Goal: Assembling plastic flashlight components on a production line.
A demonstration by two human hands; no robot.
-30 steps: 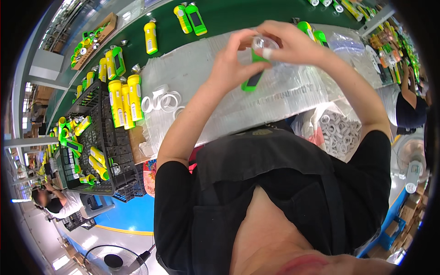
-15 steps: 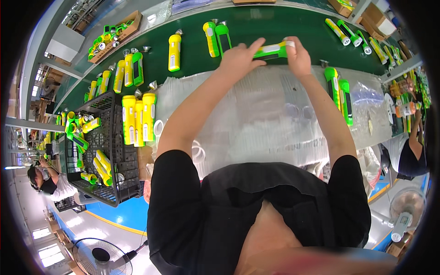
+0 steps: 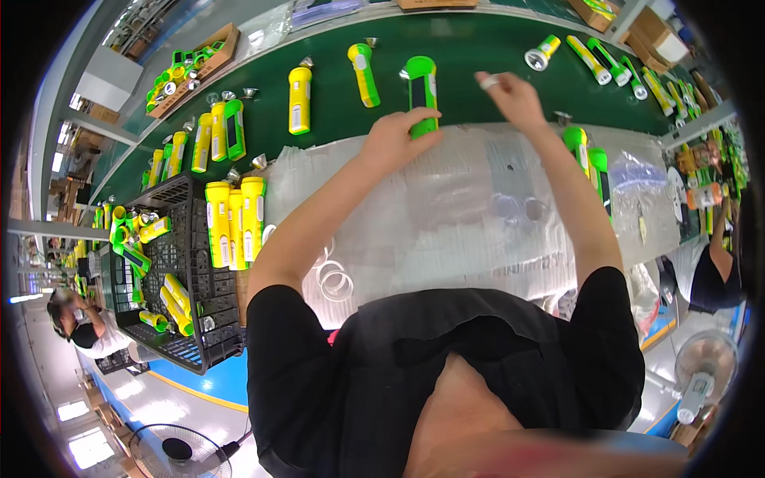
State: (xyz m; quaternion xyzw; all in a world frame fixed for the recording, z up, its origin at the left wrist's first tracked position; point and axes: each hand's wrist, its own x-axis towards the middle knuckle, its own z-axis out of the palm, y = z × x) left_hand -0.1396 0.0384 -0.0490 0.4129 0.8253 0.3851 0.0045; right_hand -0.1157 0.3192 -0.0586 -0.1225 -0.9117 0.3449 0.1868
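My left hand (image 3: 401,139) has its thumb and fingers round the lower end of a green flashlight (image 3: 422,84) with a dark panel, which lies on the green belt. A small silver reflector (image 3: 405,74) sits beside that flashlight's head. My right hand (image 3: 516,101) is raised over the belt, empty, its fingers loosely apart and something white round one finger. Beyond it lies a yellow-green flashlight (image 3: 543,52) with its lens end toward me. Left of the green one is another yellow-green flashlight (image 3: 364,76), a loose reflector near its head.
A plastic-covered worktop (image 3: 446,215) lies before me with white rings (image 3: 333,280) on it. At left, a black crate (image 3: 211,279) holds several flashlights, and yellow flashlights (image 3: 236,223) stand beside it. Two flashlights (image 3: 599,171) lie at right. Other people work at both sides.
The flashlight held between both hands has left them; one now lies beyond my right hand. My left hand has taken hold of the green flashlight, now farther right. My right hand has opened.
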